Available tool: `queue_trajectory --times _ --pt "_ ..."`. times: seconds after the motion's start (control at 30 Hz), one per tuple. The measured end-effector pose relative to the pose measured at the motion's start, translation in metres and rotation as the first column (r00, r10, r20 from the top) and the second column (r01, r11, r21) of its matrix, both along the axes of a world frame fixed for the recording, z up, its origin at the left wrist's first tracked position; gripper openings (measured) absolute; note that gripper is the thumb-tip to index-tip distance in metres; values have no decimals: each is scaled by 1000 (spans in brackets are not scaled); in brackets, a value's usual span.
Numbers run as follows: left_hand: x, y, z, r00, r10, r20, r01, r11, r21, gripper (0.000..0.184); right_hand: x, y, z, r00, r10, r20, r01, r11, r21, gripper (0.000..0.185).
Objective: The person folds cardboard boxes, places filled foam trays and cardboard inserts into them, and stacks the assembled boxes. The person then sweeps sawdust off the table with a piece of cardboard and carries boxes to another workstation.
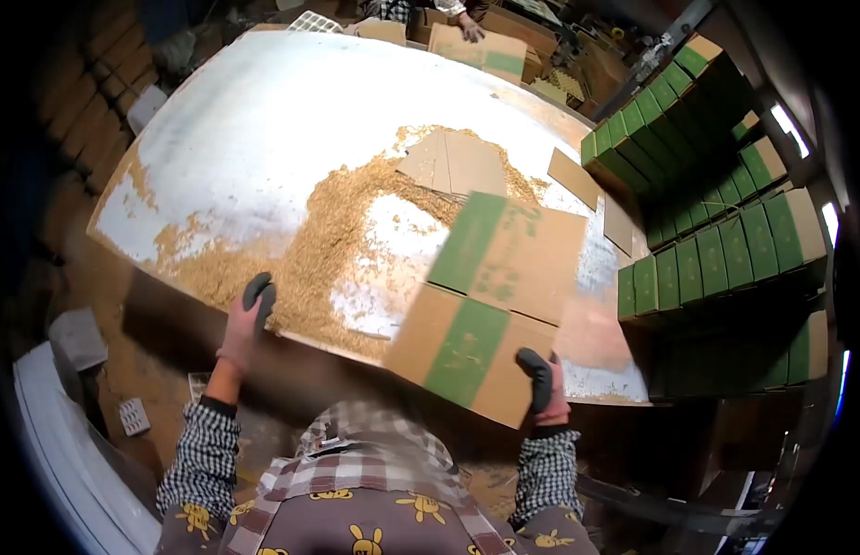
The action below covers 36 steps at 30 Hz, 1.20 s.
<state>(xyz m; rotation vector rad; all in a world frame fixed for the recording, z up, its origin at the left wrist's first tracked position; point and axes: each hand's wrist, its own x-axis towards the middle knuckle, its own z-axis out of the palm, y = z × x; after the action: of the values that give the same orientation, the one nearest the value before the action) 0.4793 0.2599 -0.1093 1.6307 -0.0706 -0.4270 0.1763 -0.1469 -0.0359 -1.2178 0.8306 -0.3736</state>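
Note:
My right hand (544, 382), in a pink glove with dark grey fingers, grips the near right corner of a brown cardboard box (490, 301). The box has a green band and dark marks on its upper panel, and it is tilted over the table's near edge. My left hand (249, 314), gloved alike, holds nothing; its fingers point up and are partly apart. It is beside loose tan grain-like material (323, 240) spread on the white tabletop (245, 111). Flat cardboard pieces (462, 162) lie on that material, behind the box.
Rows of green-and-brown boxes (717, 259) stand stacked at the right. Smaller cardboard sheets (574, 178) lie near them. Across the table, another person's hand (470, 28) touches a cardboard box (481, 48). An egg-tray-like grid (315, 22) sits at the far edge.

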Motion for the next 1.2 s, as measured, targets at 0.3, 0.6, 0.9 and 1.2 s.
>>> queue_trajectory --times 0.3,0.6,0.9,1.2 --pt "172 -299 -16 929 -352 116 301 899 318 81 -42 -160 22 978 121 -168 -83 973 217 49" --pt "313 -468 -98 947 -316 -59 260 647 717 118 110 -470 -95 874 -197 -445 -119 800 -589 74" --pt "288 -491 -87 880 -443 -169 233 94 968 134 206 -617 -173 98 -732 -675 -473 563 -678 69" --pt "300 -479 -109 853 -520 -39 142 160 977 124 184 -599 -88 376 -683 -627 -678 258 -688 37"
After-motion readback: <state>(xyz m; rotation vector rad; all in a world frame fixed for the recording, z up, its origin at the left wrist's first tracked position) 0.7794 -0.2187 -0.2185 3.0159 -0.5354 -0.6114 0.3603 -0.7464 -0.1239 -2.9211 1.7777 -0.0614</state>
